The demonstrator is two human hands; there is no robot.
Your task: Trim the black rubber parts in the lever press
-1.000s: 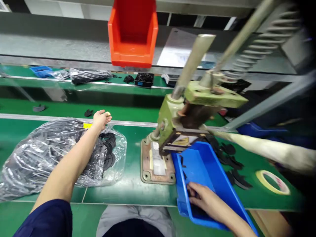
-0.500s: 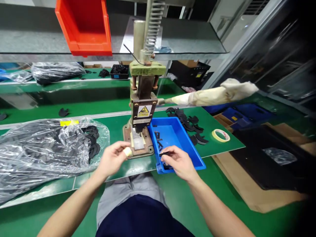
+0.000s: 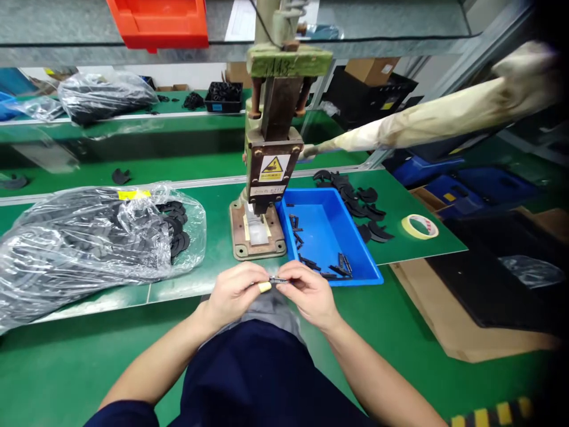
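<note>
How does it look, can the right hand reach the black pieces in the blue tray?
Probably yes: the right hand is near the blue tray and nothing covers the black pieces, but that hand pinches a dark part.

1. Small part (image 3: 278,280) between left hand (image 3: 240,290) and right hand (image 3: 307,292): black.
2. Left thumb covering (image 3: 265,287): yellow.
3. Tabletop (image 3: 217,231): plain green.
4. Tray (image 3: 317,237) at its front edge: blue.
5. Tape roll (image 3: 409,228) near its right corner: pale yellow.
6. Warning sign (image 3: 272,167) on press (image 3: 253,127): yellow-and-black triangle on white.
7. Top plate (image 3: 288,64): light green.
8. Bin (image 3: 164,26) at shelf's (image 3: 66,29) front edge: red-orange.
</note>
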